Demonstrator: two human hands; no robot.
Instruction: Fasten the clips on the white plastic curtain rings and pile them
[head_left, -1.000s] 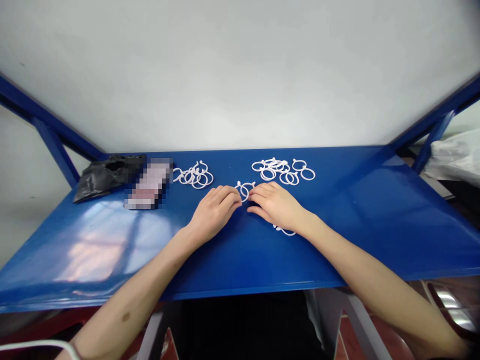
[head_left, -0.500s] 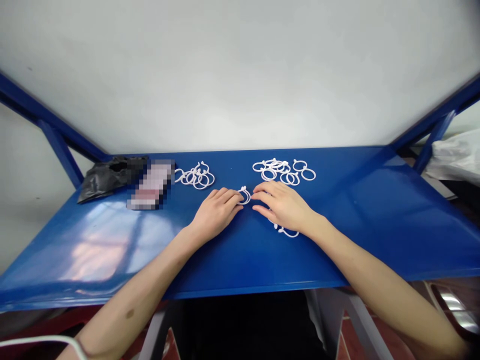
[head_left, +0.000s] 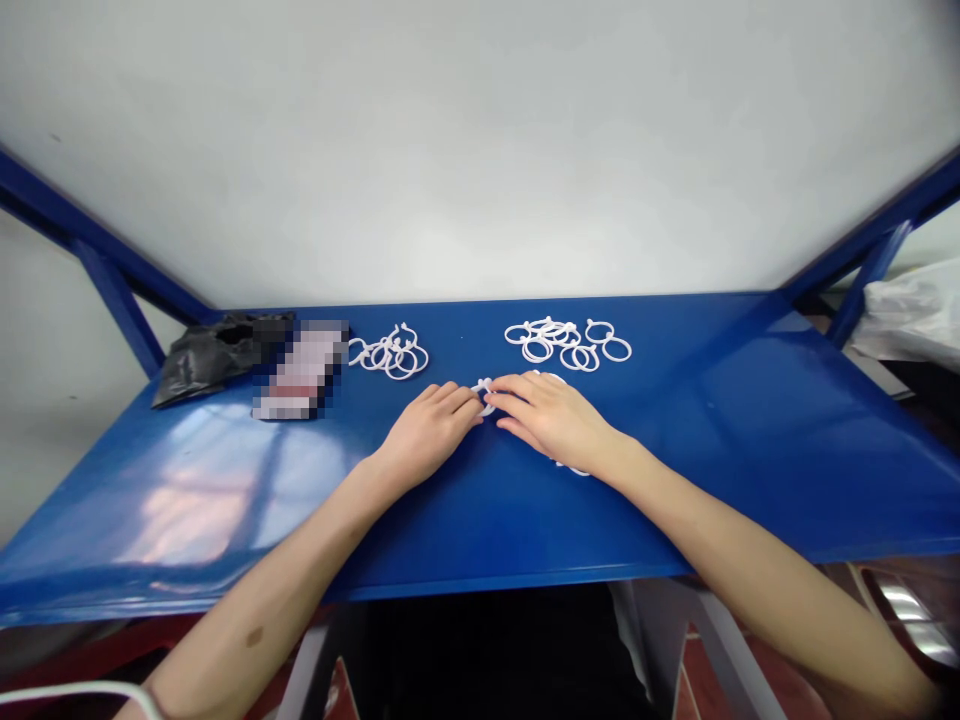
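My left hand [head_left: 429, 428] rests low over the table, its thumb and fingers pinched on a white ring [head_left: 484, 383] with small knobs at its ends. From the other side my right hand [head_left: 561, 418] meets the same ring, fingertips on its right edge. The ring is mostly covered by fingers, so how the right fingertips grip it is partly hidden. Under my right hand lie more white rings; a curved piece of one ring [head_left: 553, 377] shows above the knuckles and another ring [head_left: 577, 470] below the wrist.
Several white rings form a pile [head_left: 397, 357] at the back left and another pile [head_left: 551, 335] at the back right. A blurred-out flat object [head_left: 304, 370] and a black plastic bag [head_left: 202, 360] lie on the left of the blue table [head_left: 465, 520]. A wall stands behind.
My right hand has moved left, and its fingertips now reach the ring in my left hand. My left hand has barely moved. The piles look the same.
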